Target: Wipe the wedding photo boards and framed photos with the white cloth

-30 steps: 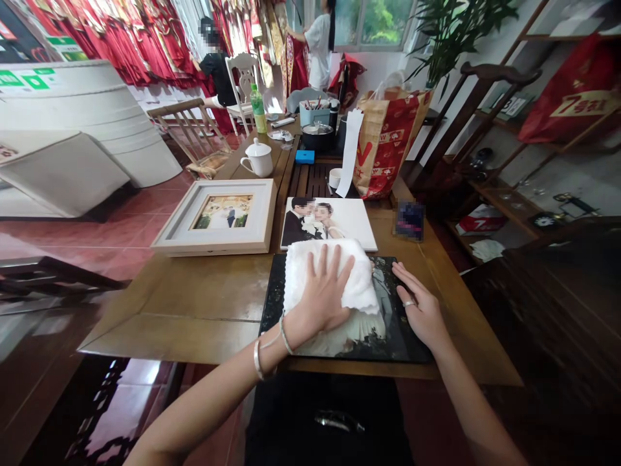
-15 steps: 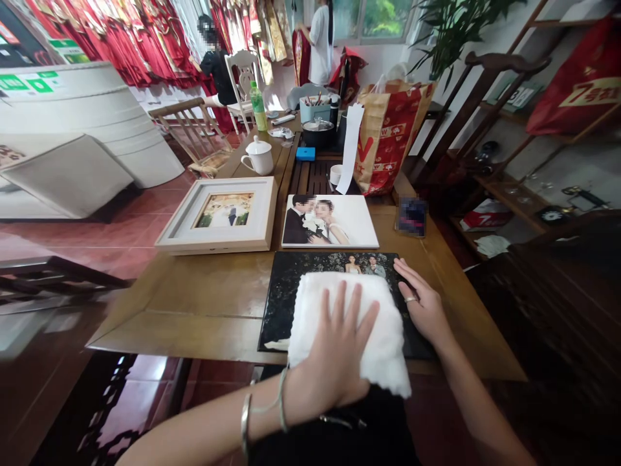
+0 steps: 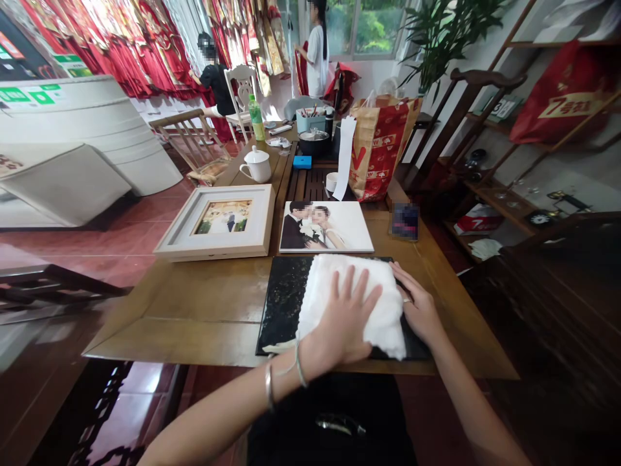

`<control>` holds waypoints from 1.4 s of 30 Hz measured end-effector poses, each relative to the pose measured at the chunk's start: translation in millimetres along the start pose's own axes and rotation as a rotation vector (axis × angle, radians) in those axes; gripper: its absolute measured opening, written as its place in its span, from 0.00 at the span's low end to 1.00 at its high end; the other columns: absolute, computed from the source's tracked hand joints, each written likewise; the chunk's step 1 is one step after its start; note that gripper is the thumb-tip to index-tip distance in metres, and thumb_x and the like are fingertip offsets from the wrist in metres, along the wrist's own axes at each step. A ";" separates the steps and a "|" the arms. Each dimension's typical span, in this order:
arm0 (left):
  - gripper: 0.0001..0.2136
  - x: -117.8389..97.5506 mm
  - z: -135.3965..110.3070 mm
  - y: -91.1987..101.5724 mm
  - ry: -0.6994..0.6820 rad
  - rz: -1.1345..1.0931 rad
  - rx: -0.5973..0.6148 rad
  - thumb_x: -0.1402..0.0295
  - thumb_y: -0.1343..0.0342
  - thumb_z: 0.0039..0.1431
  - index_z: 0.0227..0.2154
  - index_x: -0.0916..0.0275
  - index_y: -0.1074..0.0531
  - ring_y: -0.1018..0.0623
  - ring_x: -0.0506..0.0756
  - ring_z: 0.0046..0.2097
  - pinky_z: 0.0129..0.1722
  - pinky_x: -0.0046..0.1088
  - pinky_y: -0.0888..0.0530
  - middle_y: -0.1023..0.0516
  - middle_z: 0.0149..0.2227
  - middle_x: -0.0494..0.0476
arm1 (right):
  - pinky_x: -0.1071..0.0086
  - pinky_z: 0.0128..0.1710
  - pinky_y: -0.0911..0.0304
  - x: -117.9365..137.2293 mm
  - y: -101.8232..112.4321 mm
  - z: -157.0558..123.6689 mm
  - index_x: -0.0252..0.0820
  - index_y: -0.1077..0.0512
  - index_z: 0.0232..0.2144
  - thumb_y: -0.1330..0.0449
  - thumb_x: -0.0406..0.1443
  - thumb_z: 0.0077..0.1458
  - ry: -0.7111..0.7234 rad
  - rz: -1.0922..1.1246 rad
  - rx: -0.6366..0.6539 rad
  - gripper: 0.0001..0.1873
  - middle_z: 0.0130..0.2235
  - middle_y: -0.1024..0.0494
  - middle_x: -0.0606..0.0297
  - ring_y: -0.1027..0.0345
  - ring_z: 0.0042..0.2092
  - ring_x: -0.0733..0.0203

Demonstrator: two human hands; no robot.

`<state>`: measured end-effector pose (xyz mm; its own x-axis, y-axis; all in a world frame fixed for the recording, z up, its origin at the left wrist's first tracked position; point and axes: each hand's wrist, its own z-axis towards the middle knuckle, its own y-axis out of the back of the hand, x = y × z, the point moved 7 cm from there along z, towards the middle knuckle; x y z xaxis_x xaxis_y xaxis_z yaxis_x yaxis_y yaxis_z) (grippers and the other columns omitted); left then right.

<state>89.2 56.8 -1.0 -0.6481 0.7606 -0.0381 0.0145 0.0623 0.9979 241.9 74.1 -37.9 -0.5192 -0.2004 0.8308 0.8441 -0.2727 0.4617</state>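
My left hand (image 3: 343, 320) lies flat with spread fingers on a white cloth (image 3: 317, 291). Beneath the cloth is a dark photo panel (image 3: 284, 298), lying on the wooden table (image 3: 204, 317); the cloth hides most of its picture. At the panel's right edge rests my right hand (image 3: 418, 304), fingers stretched out and a ring on one of them. Just beyond the panel lies a white-edged wedding photo panel (image 3: 347, 226). To its left is a pale wooden picture frame (image 3: 182, 249) with a small photo inside a wide mat.
Farther back stand a lidded white cup (image 3: 257, 165), a green bottle (image 3: 256, 118), a blue box (image 3: 302, 162) and a red-and-brown paper bag (image 3: 378, 152). A phone-like object (image 3: 404, 222) lies at the right. Two people are in the background near hanging red garments (image 3: 145, 52).
My left hand has pushed the cloth forward over the dark panel, covering the figures near its top edge. My right hand stays at the panel's right edge.
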 end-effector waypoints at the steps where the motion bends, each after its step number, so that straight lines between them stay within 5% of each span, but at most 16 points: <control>1: 0.48 -8.2 -12.5 -2.3 -0.023 -0.009 -0.001 0.50 0.42 0.46 0.65 0.64 0.58 0.65 0.74 0.66 0.61 0.59 0.62 0.63 0.68 0.71 | 0.52 0.64 0.52 1.1 0.0 0.0 0.47 0.32 0.55 0.49 0.41 0.61 -0.002 0.001 0.001 0.22 0.61 0.34 0.59 0.45 0.64 0.53; 5: 0.52 -32.2 -52.2 -11.0 -0.079 -0.040 -0.005 0.47 0.42 0.41 0.65 0.64 0.60 0.71 0.74 0.66 0.60 0.58 0.68 0.67 0.68 0.70 | 0.52 0.65 0.54 4.7 -0.6 0.1 0.46 0.32 0.55 0.49 0.42 0.61 -0.014 -0.005 0.007 0.22 0.62 0.35 0.59 0.45 0.64 0.53; 8: 0.52 -33.7 -57.6 -12.3 -0.077 -0.065 -0.008 0.47 0.42 0.41 0.65 0.62 0.60 0.71 0.73 0.66 0.60 0.58 0.67 0.68 0.68 0.70 | 0.53 0.65 0.55 5.8 -0.9 0.3 0.45 0.32 0.56 0.49 0.41 0.61 -0.013 -0.007 0.010 0.22 0.62 0.36 0.58 0.46 0.64 0.54; 18: 0.35 23.1 42.5 14.1 0.041 -0.085 -0.006 0.56 0.49 0.55 0.64 0.61 0.51 0.55 0.71 0.67 0.61 0.54 0.54 0.53 0.67 0.65 | 0.54 0.61 0.46 -9.3 1.8 -1.4 0.46 0.30 0.54 0.47 0.37 0.57 -0.032 0.044 -0.063 0.22 0.59 0.31 0.60 0.39 0.61 0.52; 22: 0.33 29.9 55.5 13.7 0.028 -0.067 -0.008 0.58 0.50 0.56 0.64 0.60 0.50 0.53 0.69 0.66 0.62 0.53 0.54 0.53 0.67 0.63 | 0.54 0.60 0.43 -11.8 3.3 -2.7 0.46 0.31 0.54 0.48 0.36 0.58 -0.060 0.042 -0.115 0.22 0.57 0.29 0.59 0.36 0.59 0.53; 29: 0.47 -30.5 -16.4 3.6 0.025 -0.050 0.030 0.49 0.42 0.48 0.65 0.69 0.55 0.64 0.77 0.66 0.60 0.63 0.60 0.63 0.67 0.75 | 0.55 0.63 0.49 1.5 2.5 -1.4 0.46 0.31 0.55 0.49 0.37 0.59 -0.053 0.058 -0.020 0.22 0.61 0.34 0.59 0.43 0.63 0.55; 34: 0.48 -72.1 -65.8 2.1 -0.180 -0.166 0.110 0.45 0.42 0.47 0.65 0.66 0.54 0.62 0.75 0.66 0.61 0.61 0.56 0.63 0.68 0.69 | 0.54 0.65 0.56 1.0 2.5 -0.6 0.47 0.31 0.55 0.50 0.39 0.61 -0.082 0.069 -0.007 0.21 0.62 0.35 0.61 0.45 0.64 0.55; 37: 0.45 -74.0 -68.1 6.1 -0.229 -0.221 0.138 0.47 0.42 0.50 0.65 0.63 0.54 0.62 0.71 0.67 0.63 0.57 0.56 0.63 0.68 0.65 | 0.54 0.65 0.56 -2.6 1.1 0.4 0.48 0.31 0.55 0.49 0.40 0.61 -0.091 0.103 0.012 0.21 0.62 0.36 0.62 0.47 0.65 0.55; 42: 0.43 -67.3 -49.1 8.6 -0.111 -0.270 0.125 0.48 0.45 0.51 0.65 0.65 0.53 0.63 0.72 0.67 0.62 0.59 0.56 0.63 0.68 0.69 | 0.54 0.65 0.53 -10.2 4.5 3.3 0.49 0.28 0.52 0.48 0.42 0.61 -0.148 0.197 -0.007 0.19 0.60 0.33 0.63 0.45 0.64 0.55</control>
<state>95.6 -25.6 12.7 -0.5542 0.7713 -0.3131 -0.0492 0.3451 0.9373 251.5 78.0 -43.3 -0.3184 -0.1101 0.9415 0.9259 -0.2489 0.2841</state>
